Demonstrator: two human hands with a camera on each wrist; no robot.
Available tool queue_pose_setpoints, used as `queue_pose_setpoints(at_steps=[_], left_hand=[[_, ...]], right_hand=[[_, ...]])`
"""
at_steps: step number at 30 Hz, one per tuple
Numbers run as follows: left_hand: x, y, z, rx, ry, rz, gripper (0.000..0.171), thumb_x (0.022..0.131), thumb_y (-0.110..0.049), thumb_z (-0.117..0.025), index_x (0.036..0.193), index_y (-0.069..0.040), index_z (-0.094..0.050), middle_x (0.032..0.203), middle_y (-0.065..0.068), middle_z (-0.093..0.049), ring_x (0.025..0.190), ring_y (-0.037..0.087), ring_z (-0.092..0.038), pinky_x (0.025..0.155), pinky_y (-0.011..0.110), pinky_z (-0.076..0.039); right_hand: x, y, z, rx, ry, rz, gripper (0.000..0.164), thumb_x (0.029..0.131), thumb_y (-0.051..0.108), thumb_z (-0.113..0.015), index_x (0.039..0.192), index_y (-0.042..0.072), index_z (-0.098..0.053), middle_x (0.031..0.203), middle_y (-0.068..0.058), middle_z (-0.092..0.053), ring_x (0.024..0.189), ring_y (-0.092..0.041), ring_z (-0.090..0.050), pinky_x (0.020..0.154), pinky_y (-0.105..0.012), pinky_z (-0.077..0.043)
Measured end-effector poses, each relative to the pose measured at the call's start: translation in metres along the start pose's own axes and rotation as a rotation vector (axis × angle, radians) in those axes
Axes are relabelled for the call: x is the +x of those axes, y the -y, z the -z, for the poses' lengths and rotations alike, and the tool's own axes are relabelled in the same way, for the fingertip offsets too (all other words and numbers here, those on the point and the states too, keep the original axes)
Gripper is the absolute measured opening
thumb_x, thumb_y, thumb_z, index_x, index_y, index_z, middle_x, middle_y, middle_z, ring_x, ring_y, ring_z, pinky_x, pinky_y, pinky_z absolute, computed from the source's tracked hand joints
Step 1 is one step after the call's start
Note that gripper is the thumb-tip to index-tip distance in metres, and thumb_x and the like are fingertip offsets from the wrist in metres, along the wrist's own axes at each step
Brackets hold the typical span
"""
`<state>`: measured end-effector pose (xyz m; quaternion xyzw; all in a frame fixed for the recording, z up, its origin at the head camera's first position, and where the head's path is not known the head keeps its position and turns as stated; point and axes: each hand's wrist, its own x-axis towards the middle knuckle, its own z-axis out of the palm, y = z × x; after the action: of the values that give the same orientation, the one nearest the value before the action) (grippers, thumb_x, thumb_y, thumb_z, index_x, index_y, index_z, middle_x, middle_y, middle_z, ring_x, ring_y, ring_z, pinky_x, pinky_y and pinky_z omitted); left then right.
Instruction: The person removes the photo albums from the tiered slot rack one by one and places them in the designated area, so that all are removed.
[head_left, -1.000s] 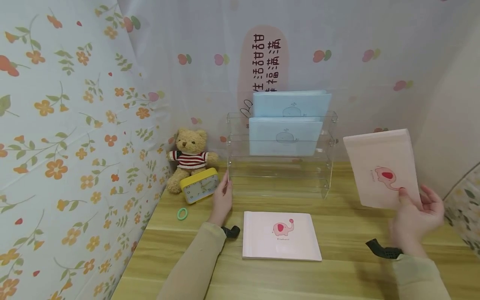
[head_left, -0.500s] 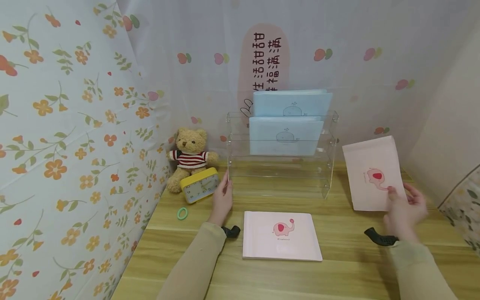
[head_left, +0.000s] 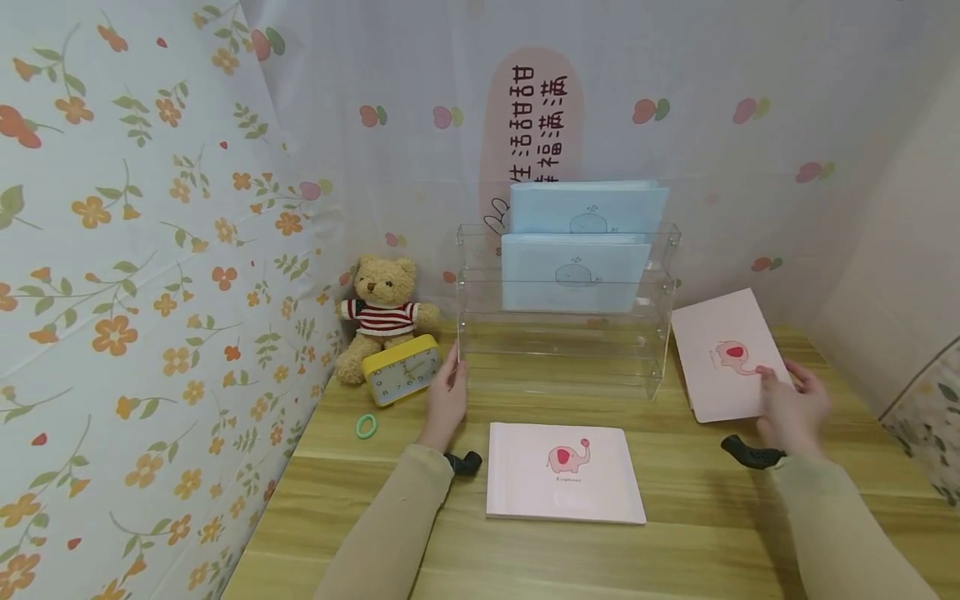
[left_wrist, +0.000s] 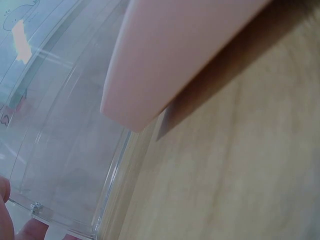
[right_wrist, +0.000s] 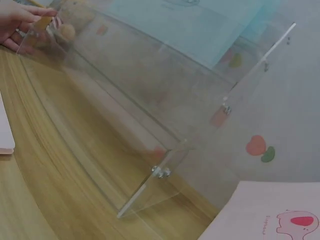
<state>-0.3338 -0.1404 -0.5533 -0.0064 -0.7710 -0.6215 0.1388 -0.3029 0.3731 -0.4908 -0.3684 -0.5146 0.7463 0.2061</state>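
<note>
My left hand (head_left: pixel 446 404) grips the left side panel of a clear acrylic rack (head_left: pixel 666 354); the left wrist view shows the thumb and fingertips on either side of the panel. My right hand (head_left: pixel 797 410) pinches a pink elephant booklet (head_left: pixel 716 379), thumb on the cover, just right of the rack. That booklet is tilted, its picture turned sideways. A second pink elephant booklet (head_left: pixel 525 492) lies flat on the table before the rack. Two blue whale booklets, a front one (head_left: pixel 536 287) and a rear one (head_left: pixel 543 208), stand in the rack's upper tiers.
A teddy bear (head_left: pixel 384 283) in a striped shirt sits left of the rack. Leaning by it is a yellow alarm clock (head_left: pixel 405 372), and a green ring (head_left: pixel 366 427) lies in front on the wooden table (head_left: pixel 337 517). Printed cloth (head_left: pixel 420 67) hangs behind.
My right hand has moved left and slightly down with the pink booklet, bringing it closer to the rack and tilting it further. The left hand keeps its place on the rack.
</note>
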Motion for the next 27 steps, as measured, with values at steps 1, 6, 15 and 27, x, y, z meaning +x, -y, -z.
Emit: queue_pose_setpoints(at_steps=[1,6,15,27], left_hand=[[0.001,0.0,0.0,0.0,-0.001,0.001,0.052,0.118,-0.026,-0.053,0.169,-0.031,-0.045,0.173,0.011,-0.048,0.143,0.035,-0.065,0.118,0.054,-0.056],[0.002,0.001,-0.001,-0.004,-0.002,0.003,0.052,0.119,-0.027,-0.053,0.169,-0.033,-0.044,0.173,0.01,-0.048,0.143,0.034,-0.065,0.118,0.054,-0.056],[0.001,0.003,-0.001,-0.008,-0.007,-0.007,0.051,0.118,-0.023,-0.053,0.169,-0.027,-0.047,0.173,0.011,-0.048,0.144,0.034,-0.064,0.12,0.05,-0.055],[0.011,0.028,-0.003,0.02,-0.039,-0.064,0.048,0.118,-0.037,-0.054,0.165,-0.036,-0.051,0.168,0.014,-0.054,0.142,0.034,-0.066,0.116,0.048,-0.058]], right_hand=[[0.002,0.0,-0.002,-0.018,0.004,-0.001,0.053,0.099,0.002,-0.077,0.143,0.03,-0.065,0.11,0.008,-0.047,0.092,-0.007,-0.055,0.06,-0.011,-0.057],[0.011,-0.004,-0.012,-0.119,0.026,0.014,0.056,0.103,0.008,-0.072,0.153,0.029,-0.062,0.111,0.009,-0.048,0.089,-0.005,-0.057,0.057,-0.01,-0.055],[0.019,-0.011,-0.015,-0.294,0.024,0.039,0.055,0.108,0.019,-0.067,0.161,0.03,-0.059,0.11,0.012,-0.044,0.095,-0.007,-0.048,0.062,-0.008,-0.049],[0.031,-0.017,-0.009,-0.541,0.073,0.096,0.054,0.111,0.024,-0.061,0.165,0.025,-0.055,0.135,0.001,-0.052,0.103,-0.004,-0.049,0.065,-0.004,-0.046]])
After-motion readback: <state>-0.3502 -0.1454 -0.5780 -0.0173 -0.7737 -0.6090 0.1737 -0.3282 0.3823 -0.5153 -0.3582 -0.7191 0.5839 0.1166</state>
